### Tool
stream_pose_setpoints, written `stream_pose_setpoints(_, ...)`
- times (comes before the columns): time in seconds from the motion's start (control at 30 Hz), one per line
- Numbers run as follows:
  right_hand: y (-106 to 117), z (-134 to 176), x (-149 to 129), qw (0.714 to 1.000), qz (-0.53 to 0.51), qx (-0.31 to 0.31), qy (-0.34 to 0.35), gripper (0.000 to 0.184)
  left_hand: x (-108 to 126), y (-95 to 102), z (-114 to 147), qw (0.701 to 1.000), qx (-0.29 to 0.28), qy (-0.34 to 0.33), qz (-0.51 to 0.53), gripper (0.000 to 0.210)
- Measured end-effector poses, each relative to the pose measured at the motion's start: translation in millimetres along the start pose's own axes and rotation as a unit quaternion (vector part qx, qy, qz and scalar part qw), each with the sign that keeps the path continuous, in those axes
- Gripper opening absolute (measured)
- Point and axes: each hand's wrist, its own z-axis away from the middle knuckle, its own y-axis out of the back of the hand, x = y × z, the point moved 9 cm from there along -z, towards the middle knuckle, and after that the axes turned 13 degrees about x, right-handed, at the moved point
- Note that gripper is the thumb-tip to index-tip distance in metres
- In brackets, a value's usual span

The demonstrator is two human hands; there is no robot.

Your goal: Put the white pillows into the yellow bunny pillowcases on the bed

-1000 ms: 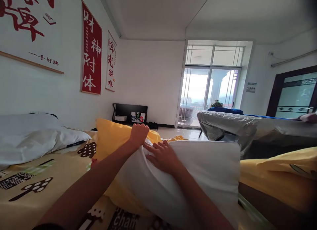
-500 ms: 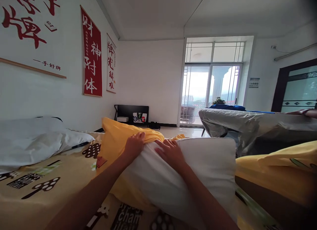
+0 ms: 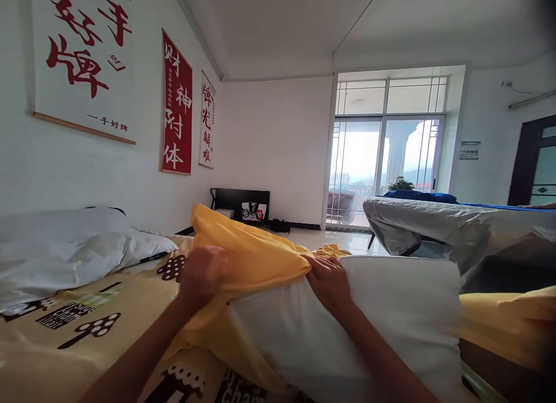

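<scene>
A white pillow (image 3: 399, 310) lies in front of me, its left part inside a yellow pillowcase (image 3: 256, 255). My right hand (image 3: 328, 278) is closed on the pillowcase's edge, its fingers resting over the top of the pillow. Farther left, my left hand (image 3: 204, 275) is curled into a fist against the yellow cloth and somewhat smeared by motion. Between the two hands the pillowcase opening is stretched, with its lower edge slanting across the white pillow. Both sit on a beige patterned bedsheet (image 3: 143, 310).
Another white pillow (image 3: 82, 252) rests at the left. Yellow bedding (image 3: 508, 316) lies at the right. Behind it stands a table wrapped in plastic (image 3: 417, 218) with blue cloth (image 3: 421, 197); a person's hand shows at its far right. A black low stand (image 3: 230, 203) is by the back wall.
My left hand has pulled left and down, spreading the pillowcase opening wider and baring a corner of the pillow. My right hand now grips the yellow edge. The view has shifted slightly left.
</scene>
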Motion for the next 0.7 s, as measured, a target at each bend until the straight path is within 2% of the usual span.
stream_pose_setpoints(0.03,3,1,-3,1.0,0.012,0.018,0.014,0.032,-52,23.6,1,0.987,0.063,0.15,-0.011,0.032)
stream_pose_setpoints(0.07,4,1,-8,0.999,0.025,0.03,0.03,0.032,-96,35.1,9,0.958,0.081,0.275,0.003,0.042)
stream_pose_setpoints(0.1,5,0,-16,0.998,0.038,0.036,0.048,0.031,-128,38.6,18,0.926,0.079,0.367,0.024,0.052)
stream_pose_setpoints(0.13,4,-1,-25,0.996,0.048,0.035,0.067,0.031,-149,34.8,26,0.901,0.059,0.427,0.051,0.058)
stream_pose_setpoints(0.17,4,-4,-36,0.994,0.057,0.029,0.086,0.031,-160,26.6,29,0.886,0.032,0.455,0.079,0.06)
stream_pose_setpoints(0.23,1,-11,-57,0.99,0.084,0.01,0.115,0.029,-164,7.2,29,0.876,-0.001,0.468,0.12,0.053)
stream_pose_setpoints(0.3,1,-21,-71,0.984,0.128,0.005,0.121,0.024,-157,-10.1,28,0.864,0.0,0.48,0.15,0.048)
stream_pose_setpoints(0.4,5,-37,-82,0.977,0.176,0.056,0.111,0.023,-140,-19.9,22,0.853,0.022,0.496,0.162,0.044)
stream_pose_setpoints(0.5,7,-46,-79,0.971,0.178,0.109,0.119,0.026,-128,-2.2,11,0.85,0.056,0.502,0.148,0.046)
stream_pose_setpoints(0.57,4,-50,-61,0.97,0.198,0.108,0.09,0.027,-125,19.5,5,0.84,0.103,0.514,0.138,0.048)
stream_pose_setpoints(0.63,-2,-50,-33,0.974,0.219,0.062,0.013,0.027,-120,37.6,1,0.83,0.151,0.521,0.132,0.05)
stream_pose_setpoints(0.7,-12,-46,-5,0.973,0.216,-0.023,-0.073,0.025,-113,46.0,-3,0.823,0.186,0.519,0.137,0.05)
